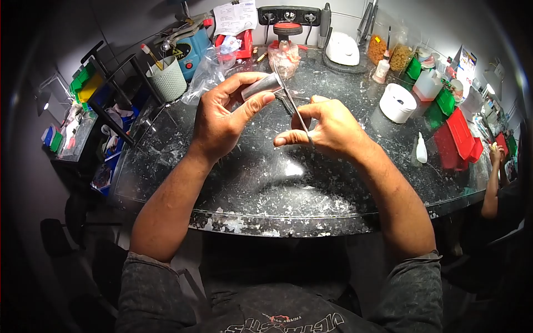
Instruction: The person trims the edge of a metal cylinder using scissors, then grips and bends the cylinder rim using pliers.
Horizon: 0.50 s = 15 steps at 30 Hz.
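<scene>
My left hand (225,114) is wrapped around a short, shiny grey cylinder (262,87), its thumb below and its fingers over the far side. Thin metal scissors (290,99) are in my right hand (336,126), thumb and fingers at the handles. The scissors' long blade slants up and left across the right end of the cylinder. Both hands are raised over the black, paint-worn tabletop (250,183).
Along the back stand a white pot (168,80) of tools, a blue machine (191,55), a glass burner (284,58) and a white device (342,50). To the right are a white round container (397,103), a small bottle (421,149) and red bins (458,136). Another person's arm (491,183) shows at far right.
</scene>
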Each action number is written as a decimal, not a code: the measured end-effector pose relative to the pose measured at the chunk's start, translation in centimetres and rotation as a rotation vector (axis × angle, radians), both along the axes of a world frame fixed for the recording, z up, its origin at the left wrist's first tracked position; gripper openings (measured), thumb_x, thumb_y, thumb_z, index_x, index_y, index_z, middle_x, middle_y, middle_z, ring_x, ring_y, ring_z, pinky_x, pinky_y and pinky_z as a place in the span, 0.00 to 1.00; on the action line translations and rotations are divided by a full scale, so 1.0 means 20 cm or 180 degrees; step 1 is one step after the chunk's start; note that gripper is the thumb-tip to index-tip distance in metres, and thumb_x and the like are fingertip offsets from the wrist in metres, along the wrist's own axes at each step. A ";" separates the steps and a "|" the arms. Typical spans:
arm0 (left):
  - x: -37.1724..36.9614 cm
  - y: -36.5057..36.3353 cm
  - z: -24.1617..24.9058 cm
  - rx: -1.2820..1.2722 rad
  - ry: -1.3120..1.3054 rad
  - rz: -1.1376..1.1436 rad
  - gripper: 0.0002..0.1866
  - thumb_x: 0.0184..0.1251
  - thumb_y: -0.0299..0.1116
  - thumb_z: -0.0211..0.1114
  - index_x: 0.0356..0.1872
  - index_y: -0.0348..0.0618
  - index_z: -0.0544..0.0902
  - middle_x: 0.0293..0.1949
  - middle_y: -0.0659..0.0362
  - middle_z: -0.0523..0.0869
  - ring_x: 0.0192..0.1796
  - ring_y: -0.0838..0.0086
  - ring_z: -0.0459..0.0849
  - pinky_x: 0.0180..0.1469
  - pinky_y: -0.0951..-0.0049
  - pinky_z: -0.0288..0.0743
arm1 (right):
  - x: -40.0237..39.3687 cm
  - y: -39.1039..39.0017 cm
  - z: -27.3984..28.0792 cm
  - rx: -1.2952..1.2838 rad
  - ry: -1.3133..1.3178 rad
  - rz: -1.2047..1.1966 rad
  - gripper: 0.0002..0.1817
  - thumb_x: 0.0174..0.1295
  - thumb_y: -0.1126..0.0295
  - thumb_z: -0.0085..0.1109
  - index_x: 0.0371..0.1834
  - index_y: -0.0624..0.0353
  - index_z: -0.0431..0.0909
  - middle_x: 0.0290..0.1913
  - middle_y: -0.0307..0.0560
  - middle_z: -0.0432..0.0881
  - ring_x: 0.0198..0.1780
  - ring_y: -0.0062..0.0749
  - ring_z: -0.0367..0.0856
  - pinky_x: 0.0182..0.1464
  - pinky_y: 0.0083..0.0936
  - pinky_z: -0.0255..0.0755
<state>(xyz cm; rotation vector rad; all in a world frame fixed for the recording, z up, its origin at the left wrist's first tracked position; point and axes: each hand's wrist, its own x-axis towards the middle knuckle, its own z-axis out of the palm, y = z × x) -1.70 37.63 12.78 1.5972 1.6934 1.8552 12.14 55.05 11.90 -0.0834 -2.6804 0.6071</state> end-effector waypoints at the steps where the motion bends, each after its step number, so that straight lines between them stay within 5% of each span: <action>1: 0.00 0.00 0.00 0.0070 0.0020 0.0007 0.15 0.69 0.30 0.68 0.53 0.36 0.82 0.46 0.57 0.88 0.50 0.78 0.84 0.55 0.78 0.77 | 0.00 0.00 -0.01 0.0001 -0.0001 0.0000 0.41 0.41 0.26 0.69 0.20 0.61 0.80 0.19 0.51 0.77 0.28 0.45 0.82 0.37 0.38 0.76; 7: -0.01 0.00 0.00 0.0096 -0.0010 -0.0007 0.15 0.70 0.31 0.67 0.54 0.34 0.81 0.46 0.57 0.87 0.50 0.79 0.84 0.54 0.78 0.77 | 0.00 0.01 0.00 -0.0124 0.0195 0.0117 0.40 0.42 0.27 0.70 0.16 0.61 0.78 0.13 0.47 0.75 0.21 0.42 0.80 0.32 0.37 0.75; 10: -0.01 0.02 -0.02 0.0142 -0.0189 -0.0145 0.15 0.71 0.30 0.66 0.54 0.34 0.81 0.46 0.58 0.87 0.50 0.79 0.83 0.54 0.78 0.76 | 0.02 -0.01 0.03 -0.0191 -0.0241 -0.0103 0.40 0.42 0.26 0.69 0.21 0.61 0.81 0.20 0.48 0.79 0.29 0.41 0.83 0.40 0.36 0.77; 13: 0.00 0.01 -0.02 0.0016 -0.0104 -0.0155 0.15 0.72 0.30 0.65 0.55 0.34 0.80 0.46 0.58 0.87 0.51 0.79 0.83 0.55 0.78 0.76 | 0.03 -0.02 0.04 -0.0417 -0.0514 0.0101 0.44 0.41 0.23 0.67 0.35 0.60 0.85 0.39 0.54 0.81 0.51 0.45 0.79 0.57 0.38 0.73; 15: 0.01 0.01 -0.01 0.0024 -0.0064 -0.0166 0.15 0.72 0.30 0.65 0.55 0.34 0.80 0.46 0.58 0.87 0.51 0.80 0.83 0.55 0.78 0.76 | 0.03 -0.02 0.03 -0.0416 -0.0461 0.0108 0.44 0.41 0.24 0.67 0.35 0.60 0.85 0.38 0.54 0.81 0.51 0.45 0.79 0.56 0.38 0.73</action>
